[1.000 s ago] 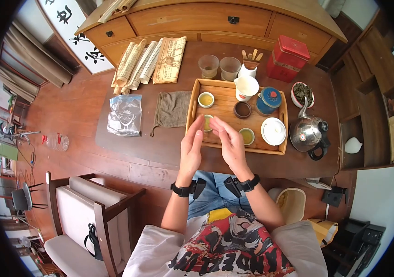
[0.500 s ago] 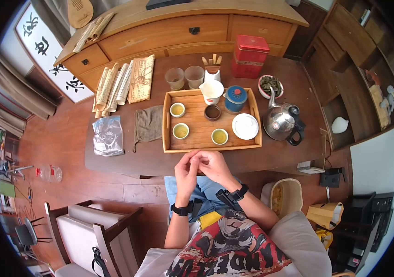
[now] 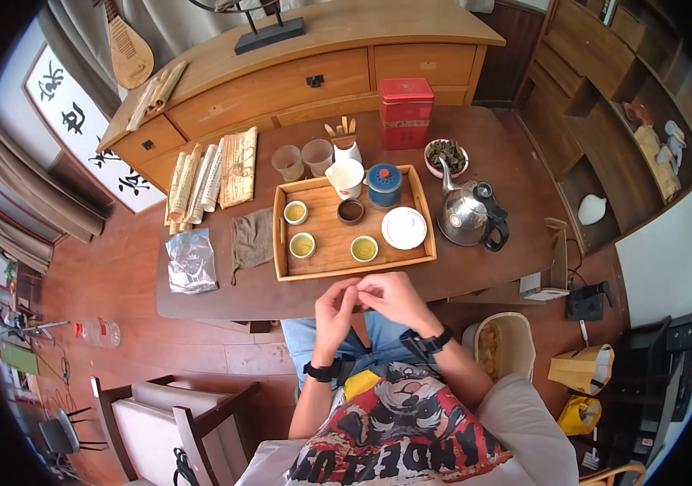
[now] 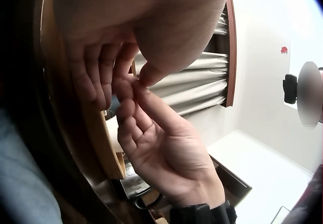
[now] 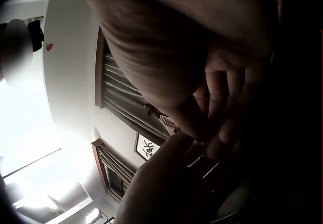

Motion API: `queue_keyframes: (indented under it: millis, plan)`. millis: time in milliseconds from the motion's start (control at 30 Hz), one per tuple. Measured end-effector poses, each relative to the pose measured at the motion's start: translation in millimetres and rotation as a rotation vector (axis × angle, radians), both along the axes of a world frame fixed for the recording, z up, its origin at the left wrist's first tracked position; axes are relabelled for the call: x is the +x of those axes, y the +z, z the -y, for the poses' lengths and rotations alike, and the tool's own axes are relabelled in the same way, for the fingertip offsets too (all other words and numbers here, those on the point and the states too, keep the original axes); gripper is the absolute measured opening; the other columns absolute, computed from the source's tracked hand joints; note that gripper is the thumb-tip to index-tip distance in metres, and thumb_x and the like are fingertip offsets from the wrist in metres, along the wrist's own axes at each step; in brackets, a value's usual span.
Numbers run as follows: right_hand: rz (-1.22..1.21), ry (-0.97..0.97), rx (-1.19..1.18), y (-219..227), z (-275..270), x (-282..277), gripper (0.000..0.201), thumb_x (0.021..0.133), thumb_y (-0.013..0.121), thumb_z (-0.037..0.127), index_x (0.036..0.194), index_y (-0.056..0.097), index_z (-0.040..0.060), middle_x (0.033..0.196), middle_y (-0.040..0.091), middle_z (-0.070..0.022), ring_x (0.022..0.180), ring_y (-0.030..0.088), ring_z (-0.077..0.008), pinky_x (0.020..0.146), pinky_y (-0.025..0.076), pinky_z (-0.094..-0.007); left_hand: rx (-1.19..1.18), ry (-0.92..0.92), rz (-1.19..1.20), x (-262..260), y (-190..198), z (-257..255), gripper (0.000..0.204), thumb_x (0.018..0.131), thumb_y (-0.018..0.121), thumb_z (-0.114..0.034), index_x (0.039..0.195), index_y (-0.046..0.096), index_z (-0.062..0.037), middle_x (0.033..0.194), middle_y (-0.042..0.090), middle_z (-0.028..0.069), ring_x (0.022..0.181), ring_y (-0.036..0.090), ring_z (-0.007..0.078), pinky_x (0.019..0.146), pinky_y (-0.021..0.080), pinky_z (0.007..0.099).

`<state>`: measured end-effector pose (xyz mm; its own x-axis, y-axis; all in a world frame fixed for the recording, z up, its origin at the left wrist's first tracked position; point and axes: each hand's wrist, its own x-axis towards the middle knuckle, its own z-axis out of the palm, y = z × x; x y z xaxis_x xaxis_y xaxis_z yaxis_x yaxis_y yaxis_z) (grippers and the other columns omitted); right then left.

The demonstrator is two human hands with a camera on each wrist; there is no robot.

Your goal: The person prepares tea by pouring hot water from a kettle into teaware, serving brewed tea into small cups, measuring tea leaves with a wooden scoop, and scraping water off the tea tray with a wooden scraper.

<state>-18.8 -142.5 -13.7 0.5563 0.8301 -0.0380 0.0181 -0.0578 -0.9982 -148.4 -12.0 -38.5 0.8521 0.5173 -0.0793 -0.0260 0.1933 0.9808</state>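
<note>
Past the tray's near edge, my left hand and right hand meet at the fingertips over the table's front edge. Their fingers are loosely bent, and nothing shows between them. In the left wrist view, thumb and finger of the left hand touch the fingertips of the right hand. Ahead lies a wooden tray with three small cups of yellow-green tea, including one cup nearest the hands. The tray also carries a white lidded bowl, a dark cup, a white pitcher and a blue canister.
A steel kettle and a bowl of leaves stand right of the tray. Behind are a red tin, two clear glasses and a holder of tea tools. Left lie a grey cloth, plastic bag and paper scrolls.
Both hands have drawn back from over the tray toward the body. Their upright, spread palms have come together, fingertips now touching. The head view has also shifted.
</note>
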Motion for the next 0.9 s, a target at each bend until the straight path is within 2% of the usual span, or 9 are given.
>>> queue_keyframes:
  millis: [200, 333, 400, 467, 500, 600, 667, 767, 900]
  plan:
    - [0.053, -0.213, -0.101, 24.6, 64.3, 32.9, 0.014, 0.103, 0.081, 0.011, 0.106, 0.08, -0.0033, 0.089, 0.082, -0.0093, 0.082, 0.079, -0.0125, 0.073, 0.063, -0.0263, 0.225, -0.071, -0.029, 11.0, 4.1, 6.6, 0.024, 0.111, 0.069, -0.008, 0.129, 0.075, 0.0061, 0.113, 0.082, 0.0123, 0.105, 0.078, 0.0159, 0.095, 0.061, 0.0297]
    - [0.347, -0.774, 0.016, 23.7, 98.3, 61.0, 0.016, 0.099, 0.086, 0.013, 0.096, 0.077, 0.0002, 0.077, 0.074, 0.0018, 0.068, 0.067, -0.0066, 0.064, 0.055, -0.0248, 0.201, -0.109, -0.056, 6.1, 4.9, -1.4, 0.021, 0.11, 0.068, -0.005, 0.126, 0.078, 0.0048, 0.108, 0.082, 0.0106, 0.099, 0.078, 0.0148, 0.091, 0.062, 0.0289]
    - [0.476, -1.073, -0.079, 35.2, 115.5, 79.0, 0.017, 0.1, 0.084, 0.014, 0.099, 0.074, 0.0012, 0.08, 0.069, -0.0001, 0.071, 0.063, -0.0107, 0.067, 0.053, -0.0292, 0.262, -0.138, -0.093, 2.8, 9.2, -6.0, 0.021, 0.109, 0.068, -0.004, 0.125, 0.079, 0.004, 0.102, 0.082, 0.009, 0.094, 0.076, 0.0131, 0.087, 0.062, 0.0285]
    - [0.905, -1.273, -0.082, 39.3, 125.6, 107.1, 0.016, 0.102, 0.081, 0.014, 0.107, 0.072, 0.0012, 0.09, 0.069, -0.0073, 0.079, 0.066, -0.0202, 0.077, 0.054, -0.0365, 0.248, -0.122, -0.082, 1.9, 10.0, -10.1, 0.021, 0.109, 0.068, -0.004, 0.125, 0.079, 0.0039, 0.101, 0.082, 0.0086, 0.092, 0.075, 0.0128, 0.086, 0.062, 0.0286]
    - [0.952, -1.302, -0.103, 39.8, 127.5, 116.0, 0.02, 0.108, 0.073, 0.019, 0.113, 0.07, -0.0004, 0.104, 0.071, -0.0147, 0.089, 0.068, -0.0279, 0.085, 0.054, -0.0409, 0.236, -0.109, -0.069, 1.3, 10.1, -11.4, 0.021, 0.109, 0.069, -0.004, 0.126, 0.079, 0.0038, 0.099, 0.082, 0.0082, 0.091, 0.075, 0.0124, 0.085, 0.061, 0.0286]
    - [0.714, -1.198, -0.15, 11.5, 145.0, 144.6, 0.03, 0.114, 0.064, 0.027, 0.111, 0.07, -0.003, 0.102, 0.074, -0.0155, 0.087, 0.068, -0.0302, 0.084, 0.054, -0.042, 0.209, -0.077, -0.075, 2.4, 12.5, -16.1, 0.021, 0.109, 0.069, -0.004, 0.125, 0.079, 0.0038, 0.099, 0.082, 0.0083, 0.091, 0.074, 0.0121, 0.085, 0.061, 0.0285]
    - [0.747, -1.156, -0.28, 4.2, 146.5, 149.0, 0.048, 0.12, 0.051, 0.035, 0.104, 0.072, -0.0054, 0.09, 0.073, -0.0127, 0.076, 0.066, -0.0242, 0.075, 0.053, -0.039, 0.203, -0.068, -0.073, 4.6, 12.8, -19.4, 0.021, 0.109, 0.069, -0.004, 0.125, 0.08, 0.0038, 0.099, 0.082, 0.0082, 0.09, 0.074, 0.012, 0.085, 0.061, 0.0286]
    - [0.311, -1.064, -0.084, -1.1, 130.4, 144.0, 0.066, 0.123, 0.04, 0.039, 0.086, 0.07, -0.0056, 0.065, 0.06, -0.0032, 0.06, 0.053, -0.011, 0.058, 0.043, -0.0318, 0.205, -0.066, -0.088, 6.6, 15.7, -25.2, 0.021, 0.11, 0.068, -0.004, 0.125, 0.079, 0.0054, 0.101, 0.082, 0.0089, 0.091, 0.073, 0.0125, 0.086, 0.061, 0.0286]
    - [0.274, -1.075, -0.129, -9.3, 121.6, 135.6, 0.065, 0.124, 0.04, 0.038, 0.079, 0.064, -0.0033, 0.065, 0.055, -0.0017, 0.059, 0.051, -0.0112, 0.057, 0.042, -0.0312, 0.275, -0.09, -0.098, 15.3, 18.8, -31.8, 0.021, 0.11, 0.067, -0.002, 0.125, 0.078, 0.0072, 0.103, 0.081, 0.0096, 0.093, 0.073, 0.0133, 0.088, 0.06, 0.0287]
